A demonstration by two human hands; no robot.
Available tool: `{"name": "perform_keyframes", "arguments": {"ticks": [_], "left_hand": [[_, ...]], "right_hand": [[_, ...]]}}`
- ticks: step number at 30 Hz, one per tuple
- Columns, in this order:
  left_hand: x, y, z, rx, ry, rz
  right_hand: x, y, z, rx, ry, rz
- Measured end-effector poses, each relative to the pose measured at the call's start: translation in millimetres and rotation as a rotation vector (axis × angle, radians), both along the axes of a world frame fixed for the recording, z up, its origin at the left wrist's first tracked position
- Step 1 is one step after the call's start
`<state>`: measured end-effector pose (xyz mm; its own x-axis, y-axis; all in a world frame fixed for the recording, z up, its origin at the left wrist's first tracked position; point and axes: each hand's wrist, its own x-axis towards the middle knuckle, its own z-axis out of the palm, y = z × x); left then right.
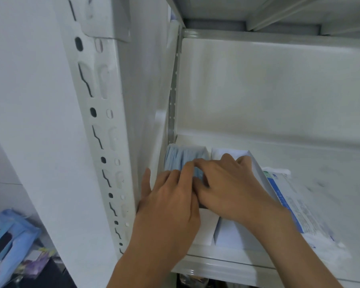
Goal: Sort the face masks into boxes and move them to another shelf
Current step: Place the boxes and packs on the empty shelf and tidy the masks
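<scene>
A white open box [258, 171] stands at the left end of a white metal shelf [227, 265]. Light-blue face masks [179, 157] fill its left half, and its right half shows a white flap [231, 235]. My left hand [166, 208] lies over the near part of the mask stack, thumb out to the left by the shelf post, fingers curled down onto the masks. My right hand [229, 188] lies over the box's middle, fingertips pressing into the masks next to my left fingers. The masks under both hands are hidden.
A flat plastic packet with blue print [295, 206] lies on the shelf just right of the box. The slotted shelf upright [104, 142] stands close on the left. A blue patterned pack [6, 244] lies below left. The shelf's back wall is near, and another shelf is overhead.
</scene>
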<state>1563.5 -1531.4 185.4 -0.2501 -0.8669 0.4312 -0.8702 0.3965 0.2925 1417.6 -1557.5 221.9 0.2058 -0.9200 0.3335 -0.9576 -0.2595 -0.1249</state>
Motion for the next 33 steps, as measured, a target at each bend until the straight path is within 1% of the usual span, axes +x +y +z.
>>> {"name": "perform_keyframes", "arguments": {"ticks": [5, 8, 10, 12, 13, 15, 17, 19, 22, 24, 25, 26, 27, 28, 29, 31, 33], "left_hand": [[0, 0, 2, 0.025, 0.102, -0.025], [0, 2, 3, 0.019, 0.148, -0.04], [1, 3, 4, 0.015, 0.177, -0.074], [2, 4, 3, 0.014, 0.253, -0.126], [2, 6, 3, 0.009, 0.302, -0.141], [1, 8, 3, -0.017, 0.351, -0.139], [1, 10, 2, -0.051, 0.349, -0.12], [0, 10, 3, -0.053, 0.359, -0.12], [-2, 9, 2, -0.044, 0.352, -0.119], [-2, 8, 0, -0.076, 0.313, -0.097], [-1, 7, -1, -0.097, 0.29, -0.092], [-1, 7, -2, -0.12, 0.254, -0.092], [-1, 6, -4, -0.149, 0.208, -0.093], [-1, 6, -6, -0.173, 0.169, -0.088], [-2, 5, -7, -0.178, 0.154, -0.08], [-3, 3, -9, -0.159, 0.185, -0.062], [-4, 2, -10, -0.14, 0.225, -0.052]], "right_hand": [[6, -11, -3, 0.127, -0.107, 0.042], [4, -15, -5, 0.076, -0.164, 0.0], [5, -14, -4, -0.016, -0.192, -0.016], [11, -13, -1, -0.116, -0.157, -0.008], [14, -12, 0, -0.135, -0.119, 0.005], [18, -11, 1, -0.054, -0.063, 0.057], [19, -8, 1, 0.092, 0.0, 0.112], [16, -5, 2, 0.112, 0.039, 0.152], [13, 1, 3, 0.047, -0.105, 0.167], [7, 8, 4, 0.005, -0.18, 0.092], [3, 12, 5, -0.047, -0.153, 0.037], [1, 17, 4, -0.084, -0.084, -0.014], [-1, 22, 4, -0.085, -0.015, -0.049], [-1, 26, 3, -0.043, 0.031, -0.059], [0, 28, 3, 0.011, 0.044, -0.042], [2, 30, 1, 0.099, 0.024, 0.02], [4, 27, -2, 0.111, -0.008, 0.062]]}}
